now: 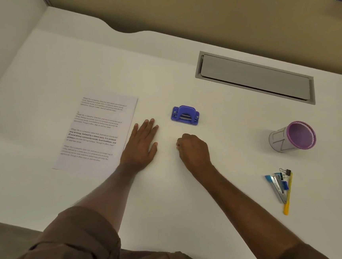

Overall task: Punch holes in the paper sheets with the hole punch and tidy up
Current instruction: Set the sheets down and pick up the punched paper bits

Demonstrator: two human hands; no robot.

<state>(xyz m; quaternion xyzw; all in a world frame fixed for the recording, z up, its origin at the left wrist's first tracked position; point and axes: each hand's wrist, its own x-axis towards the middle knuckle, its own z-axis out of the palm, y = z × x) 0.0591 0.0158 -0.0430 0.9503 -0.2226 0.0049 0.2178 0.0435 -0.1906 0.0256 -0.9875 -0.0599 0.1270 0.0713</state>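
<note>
1. Our left hand (pixel 141 145) lies flat on the desk (pixel 172 201), fingers spread, holding nothing; it sits just near-left of the hole punch (pixel 185 115), not touching it.
2. Our right hand (pixel 192 148) is curled into a loose fist w/ nothing seen inside, resting just nearer us than the punch.
3. Paper sheets (pixel 96 131), printed, lie flat well left of the punch, beside the left hand.
4. Purple pen cup (pixel 293 136) lies tipped far right of the punch; we see nothing in it.
5. Stapler, clips & a yellow tool (pixel 281 185) lie right of the punch and nearer us than the cup.
</note>
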